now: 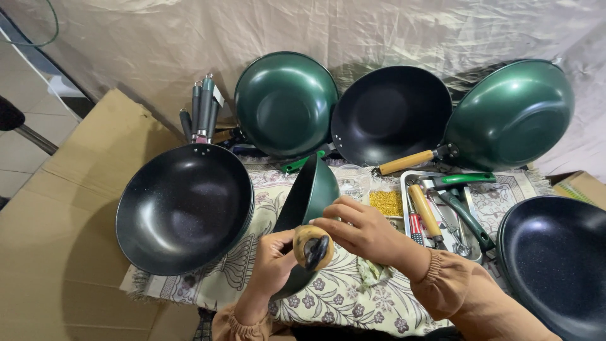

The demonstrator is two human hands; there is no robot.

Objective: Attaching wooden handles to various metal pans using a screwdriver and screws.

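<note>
The left hand (273, 262) and right hand (361, 228) grip an edge-on green wok (310, 196) by its wooden handle (311, 247). A black wok (184, 207) lies at 9 o'clock, a metal tray (468, 208) at 3 o'clock.

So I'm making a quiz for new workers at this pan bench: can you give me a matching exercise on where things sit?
Things:
1. metal tray
2. spare grey handles
3. pan on edge
4. cardboard

Places:
A. between the two hands
B. far left, under the cloth
C. behind the left black wok
D. right of the hands, holding tools

Pairs: 1-D, 2-C, 3-A, 4-B
</note>
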